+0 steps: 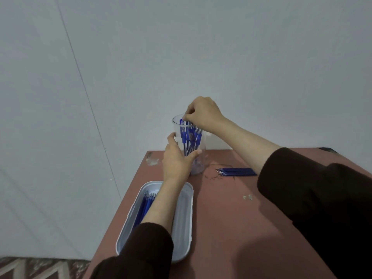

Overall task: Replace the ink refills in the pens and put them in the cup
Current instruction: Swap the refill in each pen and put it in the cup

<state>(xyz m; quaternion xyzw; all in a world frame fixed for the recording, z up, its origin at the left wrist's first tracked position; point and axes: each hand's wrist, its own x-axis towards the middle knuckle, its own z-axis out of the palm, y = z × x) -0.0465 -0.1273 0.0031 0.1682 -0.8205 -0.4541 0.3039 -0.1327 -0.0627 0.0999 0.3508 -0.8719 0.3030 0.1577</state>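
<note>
At the cup's rim, a pen [182, 122] is being pinched by its top in the right hand [203, 113], fingertips bunched together on it, knuckles up. Whether it is being lowered in or lifted out cannot be told. The left hand [177, 160] is being wrapped round the cup [198, 168] from the 7 o'clock side, thumb across the near wall and fingers round the far wall, so the cup is being clamped and steadied upright.

Inside the clear cup more pens [191, 138] are being held, standing tilted and crowded, blue grips up. The cup itself is sitting at 12 o'clock of the table [231, 218], near the far edge.

At 3 o'clock of the cup, loose refills [235, 172] are lying side by side, tips toward the cup, apart from it. At 6 o'clock a white tray [184, 218] is being crossed by the left forearm; blue tray refills [146, 206] are lying along its 9 o'clock side.

Step judged: a pen is being dealt with at the cup, probably a deposit. The next move is calling for a clean release or draw without the crowded pens being snagged, with the cup being braced meanwhile.
</note>
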